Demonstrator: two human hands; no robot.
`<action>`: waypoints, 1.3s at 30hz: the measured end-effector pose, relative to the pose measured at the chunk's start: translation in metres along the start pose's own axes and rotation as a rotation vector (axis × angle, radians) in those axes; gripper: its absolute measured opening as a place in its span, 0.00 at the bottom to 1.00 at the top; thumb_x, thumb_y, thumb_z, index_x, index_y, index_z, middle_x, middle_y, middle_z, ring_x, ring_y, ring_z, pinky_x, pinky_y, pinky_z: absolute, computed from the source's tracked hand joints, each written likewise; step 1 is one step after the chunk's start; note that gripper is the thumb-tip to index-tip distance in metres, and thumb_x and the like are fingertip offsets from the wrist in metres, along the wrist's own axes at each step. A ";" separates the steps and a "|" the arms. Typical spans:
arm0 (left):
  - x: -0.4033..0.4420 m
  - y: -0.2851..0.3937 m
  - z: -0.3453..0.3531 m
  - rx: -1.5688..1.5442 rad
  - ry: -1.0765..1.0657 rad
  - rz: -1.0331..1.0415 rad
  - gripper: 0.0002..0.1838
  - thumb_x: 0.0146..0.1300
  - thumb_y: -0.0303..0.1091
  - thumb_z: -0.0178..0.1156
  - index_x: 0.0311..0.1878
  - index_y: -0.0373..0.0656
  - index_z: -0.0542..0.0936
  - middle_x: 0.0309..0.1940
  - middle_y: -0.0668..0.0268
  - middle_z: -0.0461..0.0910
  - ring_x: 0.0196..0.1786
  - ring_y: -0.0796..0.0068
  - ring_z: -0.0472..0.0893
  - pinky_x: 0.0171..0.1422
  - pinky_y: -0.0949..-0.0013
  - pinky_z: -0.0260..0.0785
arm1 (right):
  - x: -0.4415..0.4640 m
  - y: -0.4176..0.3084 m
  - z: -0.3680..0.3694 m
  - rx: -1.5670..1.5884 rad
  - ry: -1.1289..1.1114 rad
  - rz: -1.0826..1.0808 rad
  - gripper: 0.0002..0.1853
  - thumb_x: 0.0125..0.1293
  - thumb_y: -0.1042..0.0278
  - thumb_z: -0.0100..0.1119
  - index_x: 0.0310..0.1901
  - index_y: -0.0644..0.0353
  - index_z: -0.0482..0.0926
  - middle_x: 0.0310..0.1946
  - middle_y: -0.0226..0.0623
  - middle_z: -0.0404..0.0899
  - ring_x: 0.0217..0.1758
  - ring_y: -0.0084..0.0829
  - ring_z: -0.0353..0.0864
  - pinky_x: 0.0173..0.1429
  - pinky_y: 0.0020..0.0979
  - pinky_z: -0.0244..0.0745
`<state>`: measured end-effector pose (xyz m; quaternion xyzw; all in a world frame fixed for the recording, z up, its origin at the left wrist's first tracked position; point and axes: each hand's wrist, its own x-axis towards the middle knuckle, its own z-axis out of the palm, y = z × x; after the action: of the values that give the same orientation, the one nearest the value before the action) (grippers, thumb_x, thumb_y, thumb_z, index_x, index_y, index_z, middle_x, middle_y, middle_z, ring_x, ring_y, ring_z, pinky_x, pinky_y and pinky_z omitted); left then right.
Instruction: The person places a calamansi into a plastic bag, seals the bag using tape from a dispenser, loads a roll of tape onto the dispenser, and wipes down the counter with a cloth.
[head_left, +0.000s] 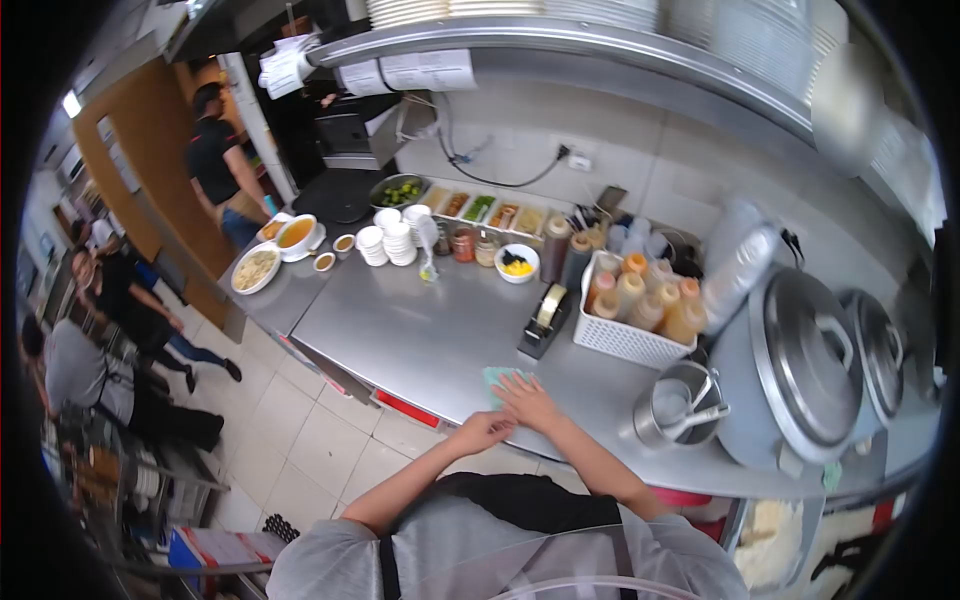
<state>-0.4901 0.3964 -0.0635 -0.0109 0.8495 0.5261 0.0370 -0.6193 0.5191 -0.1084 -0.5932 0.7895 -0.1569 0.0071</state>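
My right hand [529, 402] lies with its fingers spread on a pale green cloth [495, 377], pressing it against the steel counter [420, 340] near the front edge. Just left of it, my left hand [485, 430] is by the counter edge, close to the right wrist. Its fingers are curled in and nothing shows in them. Beyond the cloth stands a black tape dispenser [545, 320] with a roll of tape. Right of the hands, a metal pot [650, 425] has ladle-like utensils in it.
A white basket [620, 343] of squeeze bottles stands behind the pot, with large lidded pots [808, 350] at right. A bowl with yellow and dark food [517, 264], stacked white cups [400, 243] and a soup bowl [297, 234] line the back and left. Several people are at left.
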 end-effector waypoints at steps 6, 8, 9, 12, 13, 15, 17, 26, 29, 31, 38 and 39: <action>-0.009 -0.013 0.006 0.006 0.094 -0.112 0.14 0.53 0.30 0.56 0.44 0.41 0.76 0.34 0.59 0.80 0.34 0.70 0.80 0.42 0.70 0.72 | -0.045 0.067 -0.011 0.051 0.134 0.312 0.23 0.59 0.63 0.49 0.58 0.53 0.65 0.61 0.40 0.59 0.65 0.43 0.55 0.66 0.48 0.49; -0.014 -0.019 0.000 0.023 0.119 -0.142 0.14 0.53 0.30 0.56 0.44 0.41 0.77 0.34 0.59 0.80 0.34 0.70 0.80 0.42 0.70 0.72 | -0.065 0.083 -0.020 0.014 0.198 0.469 0.23 0.60 0.63 0.47 0.58 0.56 0.65 0.62 0.41 0.58 0.65 0.44 0.54 0.66 0.48 0.47; -0.015 -0.023 -0.003 0.043 0.122 -0.161 0.13 0.53 0.30 0.56 0.44 0.41 0.77 0.35 0.59 0.80 0.34 0.69 0.80 0.42 0.70 0.72 | -0.075 0.091 -0.021 -0.024 0.246 0.547 0.23 0.61 0.62 0.46 0.59 0.56 0.64 0.63 0.40 0.57 0.66 0.44 0.53 0.67 0.49 0.46; -0.012 -0.039 -0.018 0.069 0.148 -0.168 0.14 0.51 0.31 0.56 0.42 0.42 0.77 0.35 0.57 0.79 0.36 0.65 0.80 0.43 0.68 0.72 | -0.088 0.102 -0.025 -0.047 0.279 0.661 0.24 0.61 0.63 0.46 0.60 0.58 0.62 0.63 0.41 0.56 0.66 0.45 0.52 0.67 0.49 0.45; -0.008 -0.042 -0.026 0.066 0.160 -0.163 0.14 0.51 0.31 0.56 0.42 0.42 0.77 0.35 0.57 0.79 0.36 0.65 0.80 0.43 0.68 0.72 | -0.088 0.102 -0.024 -0.053 0.281 0.650 0.24 0.61 0.63 0.46 0.60 0.58 0.62 0.63 0.41 0.56 0.66 0.45 0.52 0.67 0.49 0.45; -0.001 -0.050 -0.046 0.258 0.231 -0.109 0.14 0.49 0.33 0.57 0.41 0.42 0.78 0.34 0.56 0.79 0.38 0.60 0.79 0.45 0.65 0.71 | -0.087 0.101 -0.020 -0.105 0.304 0.648 0.25 0.61 0.63 0.47 0.60 0.58 0.62 0.63 0.42 0.56 0.67 0.44 0.50 0.67 0.48 0.44; 0.011 -0.052 -0.070 0.226 0.256 -0.179 0.16 0.47 0.37 0.58 0.40 0.42 0.78 0.36 0.55 0.78 0.40 0.58 0.78 0.46 0.64 0.70 | -0.086 0.099 -0.020 -0.097 0.312 0.648 0.25 0.61 0.63 0.47 0.60 0.59 0.62 0.63 0.42 0.56 0.67 0.44 0.51 0.67 0.49 0.44; 0.066 -0.051 -0.106 0.725 0.140 -0.609 0.42 0.41 0.50 0.66 0.60 0.47 0.62 0.58 0.50 0.64 0.59 0.47 0.64 0.59 0.52 0.61 | -0.083 0.097 -0.023 -0.136 0.312 0.666 0.25 0.58 0.64 0.49 0.60 0.49 0.64 0.63 0.42 0.56 0.66 0.46 0.53 0.66 0.50 0.45; 0.077 -0.054 -0.102 0.989 -0.056 -0.638 0.45 0.38 0.50 0.68 0.61 0.45 0.61 0.57 0.54 0.66 0.63 0.51 0.59 0.61 0.46 0.56 | -0.083 0.095 -0.024 -0.112 0.321 0.671 0.24 0.58 0.65 0.50 0.59 0.47 0.65 0.63 0.42 0.57 0.66 0.46 0.53 0.66 0.50 0.45; 0.081 -0.059 -0.102 0.956 -0.056 -0.650 0.47 0.37 0.50 0.69 0.61 0.42 0.60 0.56 0.57 0.67 0.64 0.50 0.56 0.62 0.44 0.53 | -0.082 0.095 -0.023 -0.108 0.331 0.675 0.24 0.57 0.65 0.50 0.58 0.48 0.66 0.62 0.42 0.57 0.65 0.47 0.53 0.66 0.50 0.45; 0.080 -0.066 -0.100 0.988 -0.017 -0.629 0.47 0.37 0.50 0.70 0.60 0.40 0.61 0.53 0.58 0.71 0.65 0.50 0.56 0.62 0.43 0.52 | -0.081 0.095 -0.024 -0.080 0.355 0.651 0.23 0.57 0.64 0.51 0.57 0.49 0.67 0.61 0.43 0.59 0.65 0.47 0.54 0.66 0.50 0.46; 0.079 -0.066 -0.098 0.985 -0.008 -0.624 0.47 0.37 0.50 0.70 0.60 0.39 0.61 0.52 0.58 0.72 0.65 0.50 0.56 0.62 0.42 0.52 | -0.082 0.094 -0.024 -0.074 0.361 0.653 0.23 0.57 0.64 0.52 0.57 0.49 0.68 0.61 0.44 0.59 0.65 0.47 0.54 0.65 0.50 0.47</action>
<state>-0.5705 0.2808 -0.0849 -0.2401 0.9506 0.0331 0.1942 -0.6880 0.6250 -0.1237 -0.2729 0.9308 -0.2198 -0.1037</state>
